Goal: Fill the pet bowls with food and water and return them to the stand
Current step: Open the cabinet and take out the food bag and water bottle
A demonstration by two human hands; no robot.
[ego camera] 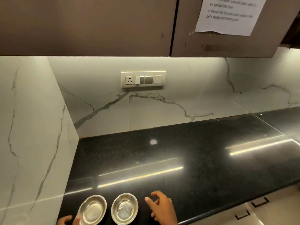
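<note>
Two small shiny steel bowls sit side by side on the black countertop (178, 151) near its front edge. The left bowl (92, 209) has the thumb of my left hand (69, 220) on its near rim; whether the hand grips it is unclear, as most of the hand is cut off by the frame. The right bowl (124, 208) stands free. My right hand (160, 207) hovers just right of it, fingers spread and holding nothing. Both bowls look empty. No stand, food or water is in view.
A marble side wall (32, 143) closes the counter's left end, and a marble backsplash with a switch panel (143, 79) runs behind. Brown upper cabinets hang overhead, one bearing a taped paper sheet (227, 15). Drawer fronts with handles (259, 202) show at lower right.
</note>
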